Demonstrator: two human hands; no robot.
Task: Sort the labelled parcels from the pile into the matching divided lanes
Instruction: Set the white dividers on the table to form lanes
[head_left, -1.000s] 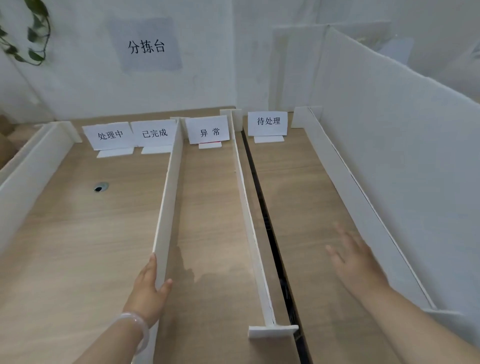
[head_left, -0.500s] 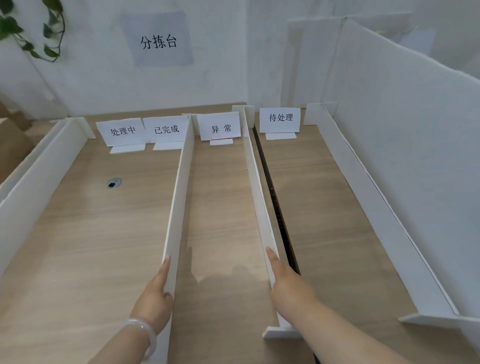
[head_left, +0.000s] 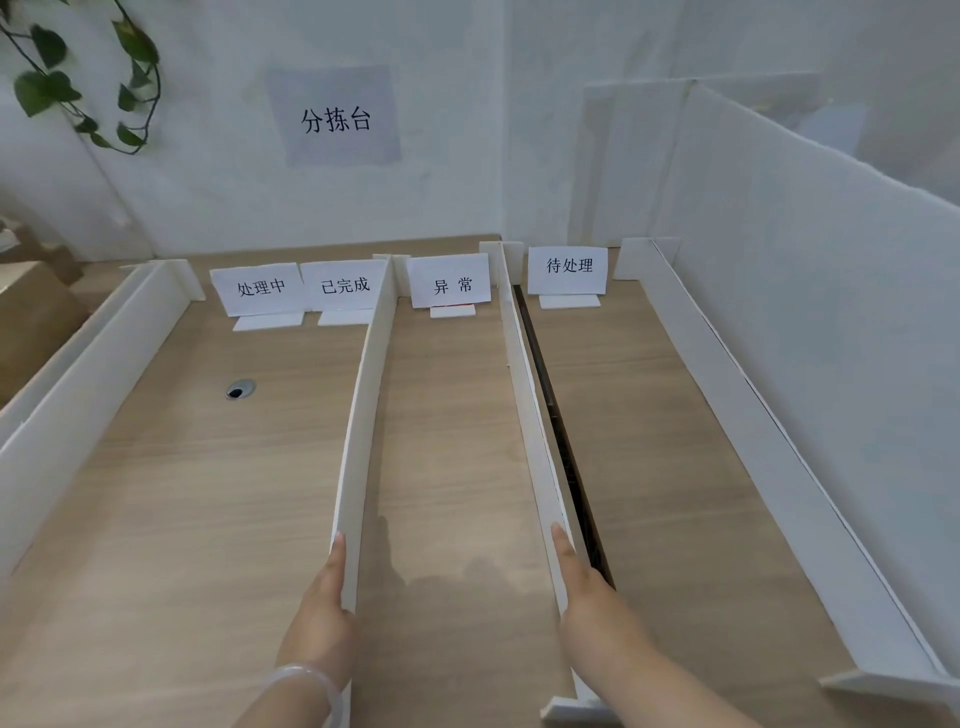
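At the near end of the sorting table (head_left: 208, 519), two hands bear on the inner dividers of the lane headed by the 异常 card (head_left: 449, 283). Step in hand, as judged: squaring the lanes before any parcel is sorted. To do it well, pressure should be light and even along each board, so that the left divider (head_left: 363, 415) and the middle divider (head_left: 530, 415) stand upright and run parallel. The left divider looks bowed, though the wide lens may add to that, and its middle would need easing straight. The middle divider stands just beside a dark seam (head_left: 563, 447) in the tabletop and should not slip into it. Left hand (head_left: 324, 618): fingers straight and together, laid flat against the left face of the left divider, holding nothing; a pale bracelet (head_left: 311, 680) circles the wrist. Right hand (head_left: 597, 597): fingers straight, lying along the middle divider's near stretch; thumb hidden, nothing gripped. The only parcel in view, a brown carton (head_left: 31, 322), probably of the pile, sits at far left outside the outer wall (head_left: 93, 364).
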